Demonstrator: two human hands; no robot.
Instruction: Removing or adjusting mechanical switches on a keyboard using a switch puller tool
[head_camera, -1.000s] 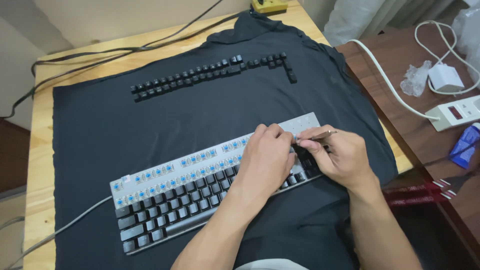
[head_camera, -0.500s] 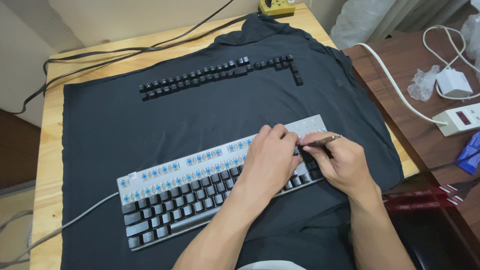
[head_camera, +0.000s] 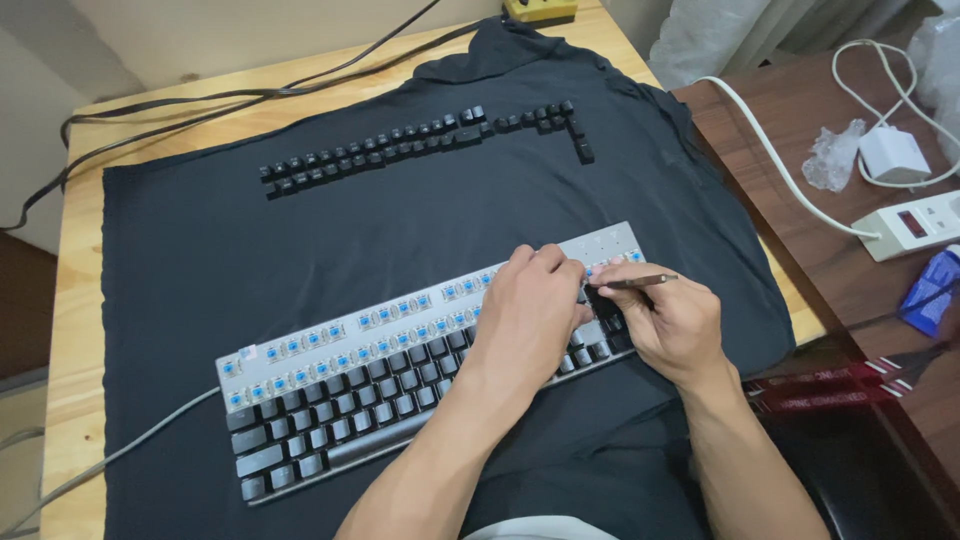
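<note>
Two top rows of keyboard bare, blue switches showing; right hand grip clamped on thin tool

pale wooden table, dark desk, white wall

- wooden table: black cloth spread over most of it
- black cables along far edge
- yellow box at far edge
</note>
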